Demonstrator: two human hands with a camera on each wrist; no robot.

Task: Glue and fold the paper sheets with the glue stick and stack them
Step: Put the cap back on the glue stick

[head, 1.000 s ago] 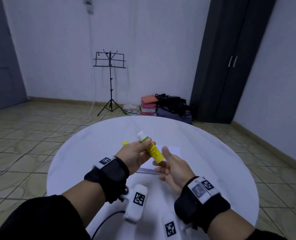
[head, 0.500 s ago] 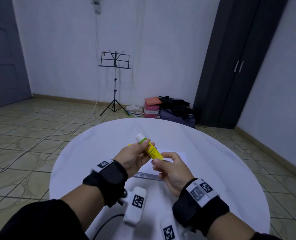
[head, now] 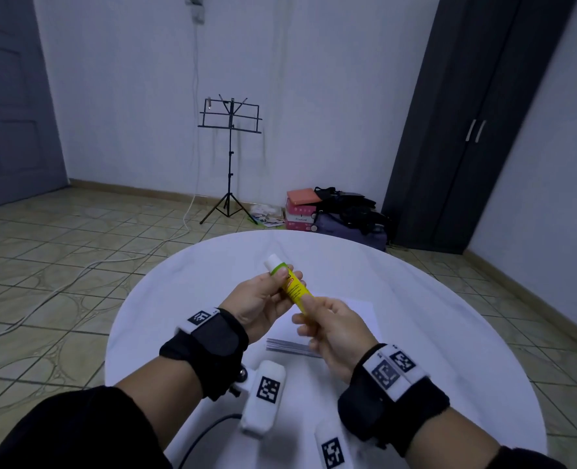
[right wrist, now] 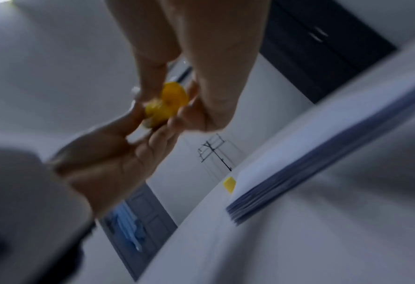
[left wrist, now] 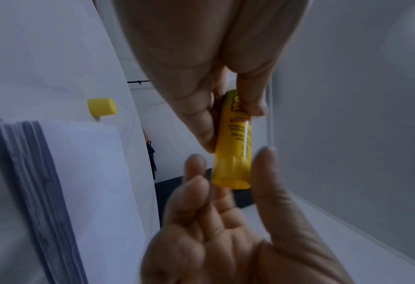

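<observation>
A yellow glue stick (head: 293, 289) is held in the air above the round white table (head: 415, 333), uncapped, with its white glue tip pointing up and away. My left hand (head: 285, 277) grips its upper half between thumb and fingers. My right hand (head: 309, 308) pinches the bottom end; in the left wrist view its thumb and fingers (left wrist: 264, 159) flank the base of the glue stick (left wrist: 235, 146). Below the hands lies a stack of white paper sheets (head: 358, 313). The yellow cap (left wrist: 101, 106) sits on the table beyond the stack's far corner.
A music stand (head: 229, 130) stands by the back wall. Boxes and bags (head: 331, 211) lie beside a dark wardrobe (head: 476, 130). A cable (head: 77, 275) runs over the tiled floor at the left. White tagged wrist units (head: 263, 401) hang over the table's near edge.
My right hand, open beside the glue stick a second ago, has closed its fingertips round the stick's bottom end. The left hand keeps its hold.
</observation>
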